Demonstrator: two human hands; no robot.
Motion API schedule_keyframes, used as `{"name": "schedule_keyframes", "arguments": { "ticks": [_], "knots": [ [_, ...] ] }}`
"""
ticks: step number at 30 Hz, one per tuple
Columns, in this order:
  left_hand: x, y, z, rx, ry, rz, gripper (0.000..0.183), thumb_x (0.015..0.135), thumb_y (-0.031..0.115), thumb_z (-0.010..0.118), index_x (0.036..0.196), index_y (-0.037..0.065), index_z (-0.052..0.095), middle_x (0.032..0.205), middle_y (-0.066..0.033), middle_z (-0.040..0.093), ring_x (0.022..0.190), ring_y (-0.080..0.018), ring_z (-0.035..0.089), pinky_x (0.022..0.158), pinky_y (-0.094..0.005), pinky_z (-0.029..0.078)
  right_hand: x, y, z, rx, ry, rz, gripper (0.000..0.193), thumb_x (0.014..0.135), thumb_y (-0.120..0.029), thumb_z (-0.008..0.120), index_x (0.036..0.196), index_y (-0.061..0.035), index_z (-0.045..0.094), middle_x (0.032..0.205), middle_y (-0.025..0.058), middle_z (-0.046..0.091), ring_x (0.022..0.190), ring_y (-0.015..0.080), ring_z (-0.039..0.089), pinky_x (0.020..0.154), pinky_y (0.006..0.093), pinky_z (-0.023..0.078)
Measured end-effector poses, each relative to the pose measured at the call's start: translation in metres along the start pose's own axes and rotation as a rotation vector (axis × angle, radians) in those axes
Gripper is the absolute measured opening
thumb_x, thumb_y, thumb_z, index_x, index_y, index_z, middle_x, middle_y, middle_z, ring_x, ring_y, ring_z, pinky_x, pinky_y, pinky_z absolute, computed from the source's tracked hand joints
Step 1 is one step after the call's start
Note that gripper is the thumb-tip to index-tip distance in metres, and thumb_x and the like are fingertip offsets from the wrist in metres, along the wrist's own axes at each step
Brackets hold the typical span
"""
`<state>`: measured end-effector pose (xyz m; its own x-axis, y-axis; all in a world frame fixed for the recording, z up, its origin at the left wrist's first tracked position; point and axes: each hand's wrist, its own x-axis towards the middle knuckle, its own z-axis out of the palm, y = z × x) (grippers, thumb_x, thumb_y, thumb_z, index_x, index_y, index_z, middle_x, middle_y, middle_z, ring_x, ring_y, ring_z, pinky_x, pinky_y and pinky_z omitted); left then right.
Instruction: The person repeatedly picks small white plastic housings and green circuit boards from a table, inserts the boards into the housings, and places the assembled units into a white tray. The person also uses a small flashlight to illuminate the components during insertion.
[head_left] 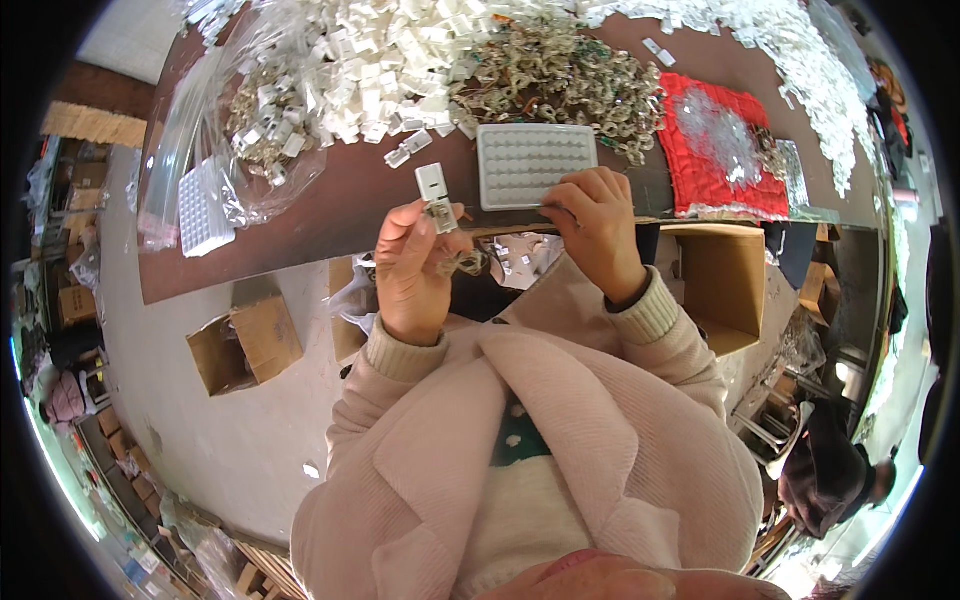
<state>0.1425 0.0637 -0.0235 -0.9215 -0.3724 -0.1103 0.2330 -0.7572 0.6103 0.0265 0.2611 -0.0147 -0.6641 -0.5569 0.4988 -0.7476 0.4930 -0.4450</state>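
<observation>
My left hand (412, 275) is closed on a small white hinged plastic case (431, 184), held upright with its lid swung up. Clear, glassy bits (463, 263) on what looks like a string show beside the palm, below the case. My right hand (600, 220) is at the near right corner of a white tray (490, 198), which has rows of small raised bumps or hollows. Its fingers are pinched together, and a thin dark bit shows at their tips, too small to name. Another open white case (408, 148) lies on the table just beyond my left hand.
Behind the tray are heaps of white cases (390, 70) and tangled clear-and-green strands (560, 80). A red cloth (685, 170) with clear pieces lies right. Left are a plastic bag (312, 165) and dotted white sheets (205, 215). Cardboard boxes (268, 340) stand below the brown table's edge (300, 255).
</observation>
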Motion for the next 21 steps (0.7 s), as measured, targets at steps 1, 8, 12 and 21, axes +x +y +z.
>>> {"name": "schedule_keyframes", "arguments": {
  "ticks": [1, 8, 12, 21],
  "knots": [
    [-0.001, 0.001, 0.0, 0.013, -0.004, 0.004, 0.018, 0.097, 0.012, 0.063, 0.114, 0.005, 0.062, 0.109, -0.0196, 0.068, 0.077, -0.0197, 0.066, 0.074, -0.0337, 0.055, -0.001, 0.001, 0.0, 0.009, 0.006, 0.007, 0.021, 0.07, -0.007, 0.079, 0.085, -0.0118, 0.066, 0.088, 0.0024, 0.063, 0.089, 0.0262, 0.059, 0.083, 0.0399, 0.042],
    [-0.006, 0.001, -0.002, 0.022, -0.012, -0.007, 0.017, 0.098, 0.015, 0.064, 0.113, 0.008, 0.063, 0.107, -0.0168, 0.07, 0.077, -0.0196, 0.068, 0.074, -0.0337, 0.056, 0.006, -0.002, -0.024, 0.088, 0.18, 0.033, 0.02, 0.072, -0.005, 0.078, 0.088, -0.0093, 0.067, 0.096, 0.0062, 0.066, 0.094, 0.0289, 0.06, 0.086, 0.0411, 0.044],
    [-0.01, 0.002, 0.0, 0.046, -0.014, 0.001, 0.017, 0.098, 0.015, 0.064, 0.114, 0.009, 0.062, 0.108, -0.017, 0.07, 0.077, -0.0195, 0.068, 0.073, -0.0338, 0.056, -0.023, 0.009, -0.067, 0.092, 0.314, 0.137, 0.02, 0.08, 0.006, 0.072, 0.095, -0.0025, 0.063, 0.109, 0.0149, 0.07, 0.1, 0.0309, 0.065, 0.088, 0.0373, 0.051],
    [-0.006, -0.013, 0.012, 0.004, -0.091, -0.054, 0.017, 0.099, 0.014, 0.062, 0.114, 0.008, 0.063, 0.108, -0.0172, 0.069, 0.073, -0.0178, 0.062, 0.074, -0.034, 0.052, -0.229, 0.083, -0.111, -0.313, 0.361, 0.673, 0.015, 0.09, -0.004, 0.066, 0.103, -0.0041, 0.06, 0.112, 0.0137, 0.068, 0.102, 0.0262, 0.067, 0.088, 0.0352, 0.053]
  ]
}}
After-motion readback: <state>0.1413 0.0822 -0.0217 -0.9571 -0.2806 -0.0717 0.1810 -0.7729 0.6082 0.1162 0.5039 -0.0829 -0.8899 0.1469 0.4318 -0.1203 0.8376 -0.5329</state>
